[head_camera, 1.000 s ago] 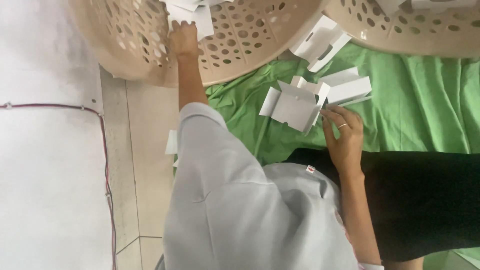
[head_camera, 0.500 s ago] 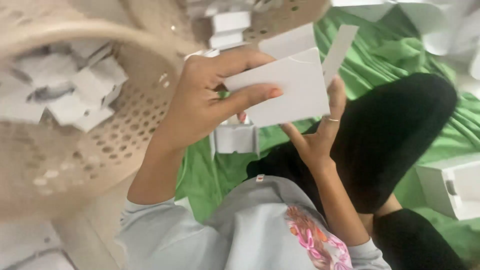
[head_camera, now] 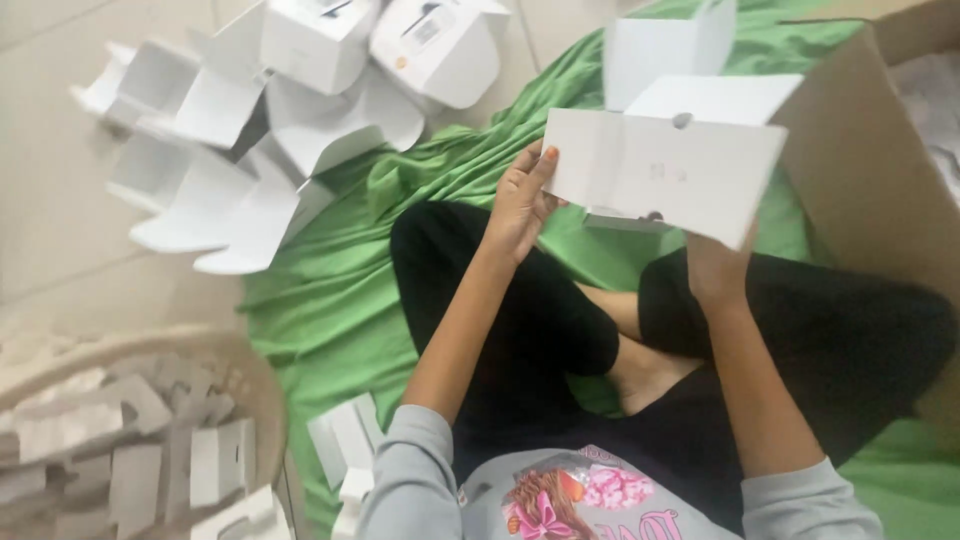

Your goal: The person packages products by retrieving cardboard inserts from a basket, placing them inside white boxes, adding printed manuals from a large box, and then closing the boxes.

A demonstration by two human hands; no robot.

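Holding flat white carton (head_camera: 665,170) up, long axis crosswise | left hand (head_camera: 520,200) pinching its left edge | right hand (head_camera: 715,265) gripping underneath, fingers hidden | both touching it

Two hands, the left hand (head_camera: 520,200) and right hand (head_camera: 715,270), share one flat white carton (head_camera: 665,170). One basket (head_camera: 255,375) shows, one green cloth (head_camera: 330,300), one brown cardboard box (head_camera: 860,170); roughly seven folded white boxes (head_camera: 310,45) lie behind.

A pale tiled floor (head_camera: 60,200) lies under a rumpled green cloth (head_camera: 330,300), with a perforated beige basket (head_camera: 262,400) at the lower left and a brown cardboard wall (head_camera: 860,180) at right.
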